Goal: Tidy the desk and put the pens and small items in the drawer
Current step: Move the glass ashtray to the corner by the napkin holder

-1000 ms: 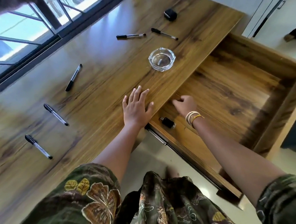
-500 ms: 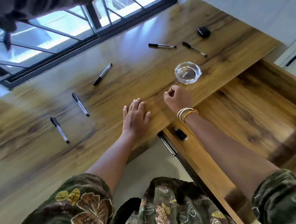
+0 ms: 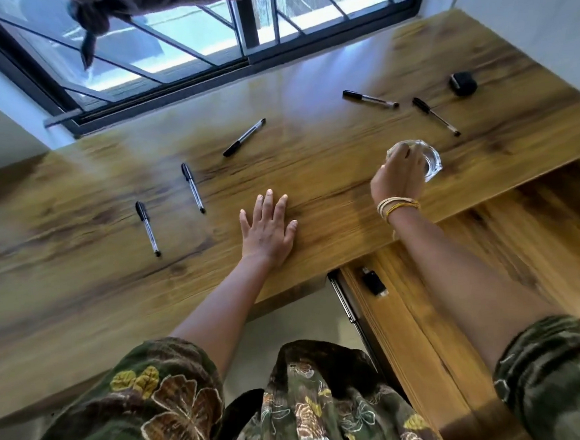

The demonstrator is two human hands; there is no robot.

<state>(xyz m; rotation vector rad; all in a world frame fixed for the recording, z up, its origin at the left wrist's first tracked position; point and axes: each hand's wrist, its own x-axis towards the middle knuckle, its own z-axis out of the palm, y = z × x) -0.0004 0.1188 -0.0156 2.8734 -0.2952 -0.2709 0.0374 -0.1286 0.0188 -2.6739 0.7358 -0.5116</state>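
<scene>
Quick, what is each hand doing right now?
Left hand: open, flat on the desk, holding nothing.
Right hand: fingers curled over the glass ashtray; a firm grip cannot be told.

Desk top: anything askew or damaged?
No damage or spills. Five pens, e.g., lie scattered at mixed angles across the desk; right hand is on the glass ashtray.

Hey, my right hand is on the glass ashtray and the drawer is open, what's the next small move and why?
Probably close the right hand on the clear glass ashtray and lift it toward the open wooden drawer. The fingers are draped over its rim, the drawer lies just below the wooden desk's edge, and only a small black lighter-like item sits in it. The left hand rests flat, steadying.
</scene>
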